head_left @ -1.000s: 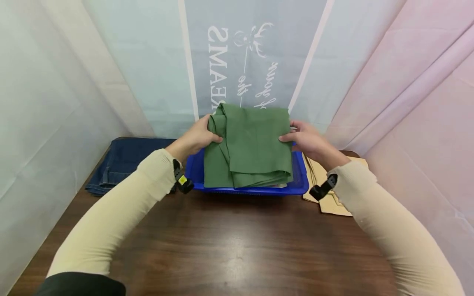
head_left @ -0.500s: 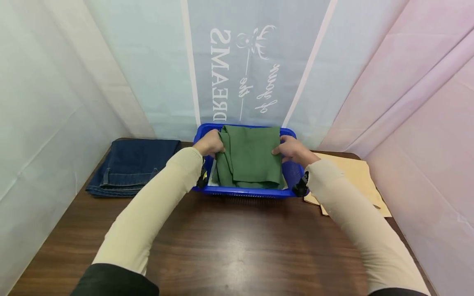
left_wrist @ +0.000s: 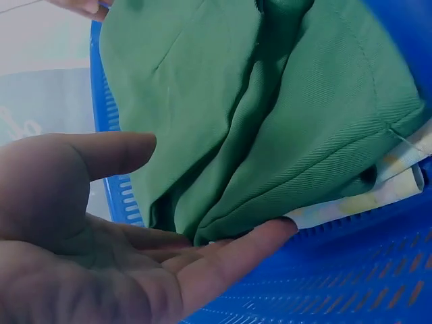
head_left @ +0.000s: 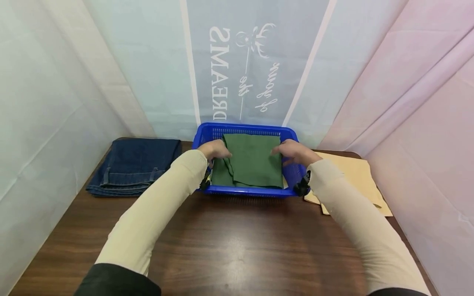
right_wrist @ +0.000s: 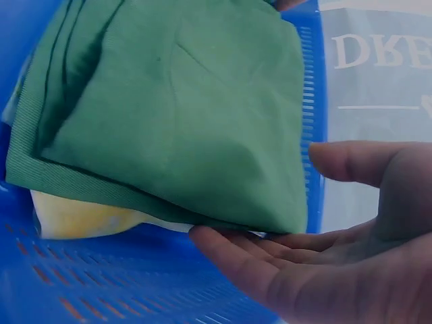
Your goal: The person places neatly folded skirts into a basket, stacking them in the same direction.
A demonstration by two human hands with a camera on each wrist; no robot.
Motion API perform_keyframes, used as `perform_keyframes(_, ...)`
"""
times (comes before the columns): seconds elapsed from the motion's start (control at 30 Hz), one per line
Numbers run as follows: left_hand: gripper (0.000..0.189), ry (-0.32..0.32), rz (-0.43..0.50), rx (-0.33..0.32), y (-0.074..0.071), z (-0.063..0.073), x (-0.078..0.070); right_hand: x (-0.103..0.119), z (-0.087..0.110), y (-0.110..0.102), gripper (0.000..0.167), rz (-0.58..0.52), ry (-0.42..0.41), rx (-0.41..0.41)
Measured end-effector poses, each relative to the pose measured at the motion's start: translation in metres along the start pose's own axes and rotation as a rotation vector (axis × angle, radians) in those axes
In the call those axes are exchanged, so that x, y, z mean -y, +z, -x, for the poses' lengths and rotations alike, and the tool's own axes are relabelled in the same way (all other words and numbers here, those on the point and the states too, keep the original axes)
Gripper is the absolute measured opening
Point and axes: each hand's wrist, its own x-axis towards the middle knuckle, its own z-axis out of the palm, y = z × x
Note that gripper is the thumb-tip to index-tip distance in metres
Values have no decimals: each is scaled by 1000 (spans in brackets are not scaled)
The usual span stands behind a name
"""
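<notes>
A folded green cloth garment [head_left: 253, 160] lies flat in a blue plastic basket [head_left: 248, 190]. Under it, a pale cloth with yellow patches [right_wrist: 88, 217] peeks out in the wrist views. At the garment's left edge is my left hand [head_left: 214, 149]; the left wrist view shows its fingers nearly straight against the cloth's side, thumb lifted clear. My right hand [head_left: 294, 151] is at the opposite edge. In the right wrist view, its extended fingertips [right_wrist: 202, 236] touch the lower edge of the cloth, and the thumb stands apart from it.
Folded dark blue jeans [head_left: 144, 158] lie on the brown wooden table [head_left: 237, 246] left of the basket. A folded beige garment [head_left: 352, 172] lies to the right, partly behind the right forearm. Printed curtains [head_left: 248, 61] hang behind the basket.
Both hands have lowered the green garment from above the basket down into it. Their grip has loosened, and the thumbs have come off the cloth.
</notes>
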Motion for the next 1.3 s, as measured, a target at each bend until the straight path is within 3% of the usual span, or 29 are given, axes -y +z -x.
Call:
perform_keyframes(0.23, 67, 51, 2, 1, -4, 9, 0, 1, 13, -22, 70, -60, -113, 31)
perform_keyframes(0.33, 70, 90, -41, -6, -6, 16, 1, -2, 22, -35, 64, -84, -177, 23)
perform_keyframes(0.57, 63, 233, -119, -71, -8, 35, 9, -27, 38, -59, 53, -37, -230, -90)
perform_keyframes(0.73, 57, 332, -131, -133, -2, 52, 17, -60, 44, -72, 52, 118, -239, -198)
perform_keyframes(0.9, 51, 415, -125, -174, 13, 72, 30, -95, 46, -86, 48, 439, -292, -333)
perform_keyframes(1.07, 51, 482, -155, -250, 30, 97, 43, -132, 39, -87, 45, 755, -325, -317)
perform_keyframes(1.17, 52, 522, -191, -277, 41, 111, 48, -159, 37, -83, 56, 803, -297, -253)
perform_keyframes(1.3, 54, 584, -258, -309, 55, 127, 54, -190, 42, -77, 76, 734, -210, -215)
